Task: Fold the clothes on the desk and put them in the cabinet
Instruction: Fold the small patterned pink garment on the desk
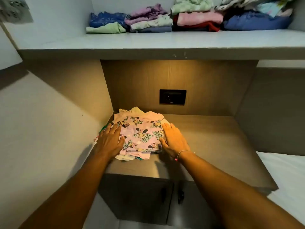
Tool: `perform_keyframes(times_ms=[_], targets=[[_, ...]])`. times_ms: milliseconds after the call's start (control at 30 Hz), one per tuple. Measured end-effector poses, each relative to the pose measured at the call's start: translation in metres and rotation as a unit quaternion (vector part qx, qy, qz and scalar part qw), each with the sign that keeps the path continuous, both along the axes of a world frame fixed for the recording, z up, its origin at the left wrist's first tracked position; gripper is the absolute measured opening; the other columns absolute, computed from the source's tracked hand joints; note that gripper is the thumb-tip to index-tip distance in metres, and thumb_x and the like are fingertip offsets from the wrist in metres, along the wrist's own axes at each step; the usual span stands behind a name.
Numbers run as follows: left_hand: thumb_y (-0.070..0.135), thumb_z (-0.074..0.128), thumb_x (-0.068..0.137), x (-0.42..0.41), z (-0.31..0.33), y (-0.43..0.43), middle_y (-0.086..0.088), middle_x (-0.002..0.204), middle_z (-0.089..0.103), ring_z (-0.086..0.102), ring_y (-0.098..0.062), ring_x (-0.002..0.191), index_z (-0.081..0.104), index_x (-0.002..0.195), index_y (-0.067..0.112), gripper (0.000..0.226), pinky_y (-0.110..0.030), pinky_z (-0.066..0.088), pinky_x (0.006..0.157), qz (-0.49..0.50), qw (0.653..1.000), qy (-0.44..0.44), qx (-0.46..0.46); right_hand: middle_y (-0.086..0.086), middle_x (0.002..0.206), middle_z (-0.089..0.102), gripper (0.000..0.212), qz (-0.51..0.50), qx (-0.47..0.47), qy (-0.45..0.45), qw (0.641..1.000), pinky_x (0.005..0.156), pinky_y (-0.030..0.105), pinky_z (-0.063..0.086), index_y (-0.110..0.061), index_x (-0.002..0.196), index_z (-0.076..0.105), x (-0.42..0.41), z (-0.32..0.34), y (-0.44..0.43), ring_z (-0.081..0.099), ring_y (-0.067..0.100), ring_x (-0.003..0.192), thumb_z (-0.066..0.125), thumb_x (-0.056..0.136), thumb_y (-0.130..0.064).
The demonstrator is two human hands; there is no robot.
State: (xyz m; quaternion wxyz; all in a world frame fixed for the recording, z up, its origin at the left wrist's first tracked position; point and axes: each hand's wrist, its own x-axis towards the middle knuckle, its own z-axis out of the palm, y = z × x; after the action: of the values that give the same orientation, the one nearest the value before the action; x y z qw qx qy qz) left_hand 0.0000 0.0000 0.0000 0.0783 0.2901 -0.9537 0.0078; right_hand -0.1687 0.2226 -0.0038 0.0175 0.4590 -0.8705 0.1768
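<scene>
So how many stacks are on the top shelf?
4 on the shelf: blue-green stack leftmost, pink-topped stack, red stack, blue stack rightmost. More may hide behind.

Bare forearms without sleeves, a thin bracelet with pink beads on the right wrist.

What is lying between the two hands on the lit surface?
In the head view, a folded pink cartoon-print garment on a small stack of clothes lies between the left hand and the right hand; both hands rest flat at its sides.
</scene>
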Motion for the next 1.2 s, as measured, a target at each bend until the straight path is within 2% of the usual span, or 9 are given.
perform_keyframes(times_ms=[200,500,633,733,833,933,1033,1100,1200], targets=[[0.039,0.041,0.099,-0.05,-0.01,-0.073,-0.012,0.154,0.036,0.034,-0.031,0.139,0.033,0.147,0.012,0.056,-0.046,0.032,0.111,0.018,0.996,-0.017,0.087,0.011,0.15,0.037,0.07,-0.125,-0.008,-0.239,0.963,0.11,0.048,0.039,-0.016,0.149,0.023,-0.024,-0.033,-0.073,0.042,0.035,0.133,0.058,0.091,-0.037],[0.044,0.04,0.098,-0.122,-0.025,-0.129,-0.016,0.145,0.042,0.042,-0.042,0.13,0.034,0.143,0.017,0.053,-0.057,0.033,0.108,0.104,0.969,-0.025,0.223,0.016,0.14,0.051,0.067,-0.333,-0.193,-0.484,0.786,0.105,0.042,0.042,-0.011,0.144,0.037,-0.072,-0.039,-0.127,0.049,0.037,0.126,0.064,0.084,-0.024],[0.048,0.053,0.092,-0.14,-0.038,-0.139,-0.018,0.133,0.052,0.046,-0.042,0.123,0.051,0.127,0.013,0.049,-0.056,0.031,0.106,0.161,0.969,-0.016,0.189,0.018,0.108,0.071,0.029,-0.346,-0.207,-0.529,0.747,0.095,0.045,0.052,-0.002,0.099,0.068,-0.086,-0.039,-0.135,0.064,0.035,0.104,0.069,0.081,-0.025],[0.043,0.064,0.087,-0.147,-0.047,-0.146,-0.015,0.126,0.057,0.049,-0.04,0.118,0.067,0.108,0.016,0.035,-0.054,0.032,0.105,0.151,0.971,0.005,0.185,0.013,0.09,0.075,0.022,-0.334,-0.189,-0.513,0.768,0.09,0.042,0.055,-0.009,0.082,0.072,-0.09,-0.039,-0.141,0.068,0.03,0.089,0.073,0.082,-0.031],[0.04,0.067,0.086,-0.146,-0.054,-0.149,-0.013,0.121,0.062,0.051,-0.038,0.113,0.073,0.101,0.019,0.026,-0.05,0.036,0.1,0.151,0.972,0.017,0.18,0.004,0.066,0.066,0.033,-0.341,-0.185,-0.468,0.794,0.07,0.035,0.05,-0.018,0.057,0.058,-0.092,-0.042,-0.145,0.056,0.022,0.066,0.076,0.08,-0.033],[0.033,0.07,0.085,-0.145,-0.054,-0.146,-0.014,0.112,0.066,0.054,-0.036,0.106,0.074,0.101,0.018,0.022,-0.048,0.039,0.094,0.128,0.977,0.088,0.144,0.006,0.085,0.072,0.017,-0.321,-0.178,-0.403,0.838,0.078,0.037,0.052,-0.018,0.078,0.068,-0.091,-0.041,-0.142,0.062,0.024,0.082,0.07,0.086,-0.033],[0.026,0.069,0.087,-0.14,-0.045,-0.134,-0.015,0.105,0.07,0.061,-0.035,0.094,0.071,0.101,0.014,0.019,-0.039,0.046,0.075,0.096,0.957,0.203,0.182,0.009,0.102,0.072,0.008,-0.272,-0.212,-0.402,0.848,0.087,0.042,0.054,-0.021,0.096,0.068,-0.083,-0.038,-0.132,0.064,0.026,0.094,0.066,0.089,-0.021],[0.026,0.065,0.09,-0.139,-0.038,-0.123,-0.014,0.105,0.07,0.064,-0.035,0.092,0.067,0.103,0.015,0.017,-0.035,0.047,0.071,0.069,0.945,0.235,0.219,0.01,0.09,0.071,0.005,-0.259,-0.264,-0.439,0.819,0.071,0.039,0.055,-0.02,0.092,0.066,-0.074,-0.032,-0.12,0.062,0.023,0.079,0.064,0.09,-0.017],[0.03,0.058,0.093,-0.144,-0.016,-0.103,-0.01,0.099,0.07,0.063,-0.031,0.088,0.062,0.103,0.023,0.012,-0.035,0.049,0.07,0.024,0.946,0.243,0.215,0.007,0.071,0.065,0.012,-0.26,-0.351,-0.555,0.708,0.048,0.026,0.047,-0.014,0.089,0.065,-0.058,-0.018,-0.093,0.057,0.016,0.056,0.056,0.092,-0.005]])
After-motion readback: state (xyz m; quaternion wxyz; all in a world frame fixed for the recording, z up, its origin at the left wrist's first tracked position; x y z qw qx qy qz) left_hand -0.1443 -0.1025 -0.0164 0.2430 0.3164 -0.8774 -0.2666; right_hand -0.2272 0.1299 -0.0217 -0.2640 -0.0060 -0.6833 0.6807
